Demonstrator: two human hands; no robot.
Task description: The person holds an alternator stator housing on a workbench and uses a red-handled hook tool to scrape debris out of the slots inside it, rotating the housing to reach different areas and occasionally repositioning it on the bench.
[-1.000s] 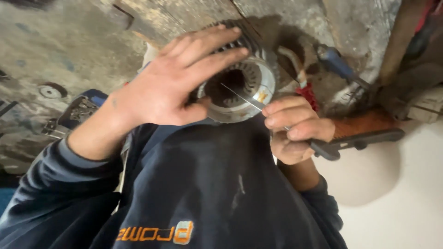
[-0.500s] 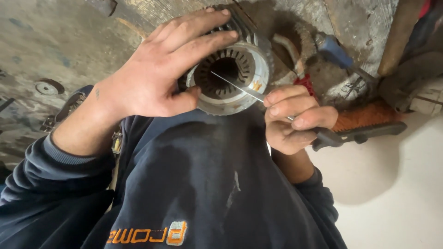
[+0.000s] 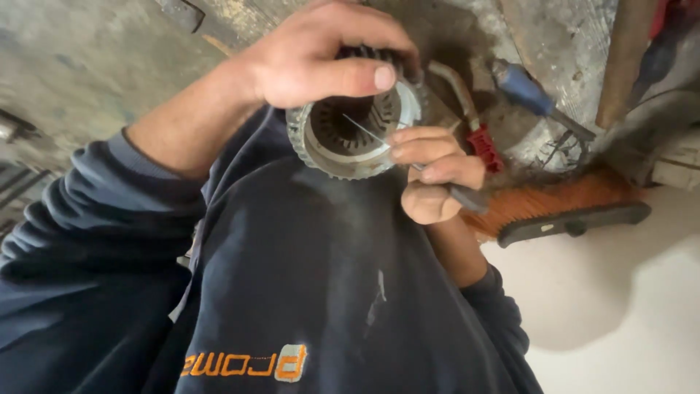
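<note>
Stator ring (image 3: 355, 135), a round metal piece with a slotted inner wall and pale outer rim, sits in front of the person's dark sweatshirt (image 3: 313, 277). Left hand (image 3: 321, 55) is clamped over its upper edge, thumb lying across the top. Right hand (image 3: 434, 179) is closed around a thin metal pick (image 3: 368, 131) with a dark handle, whose tip reaches into the ring's opening. Beyond, on the grimy bench (image 3: 87, 58), lie an orange-bristled brush (image 3: 569, 204), a blue-handled tool (image 3: 529, 91) and a red-ended tool (image 3: 470, 120).
</note>
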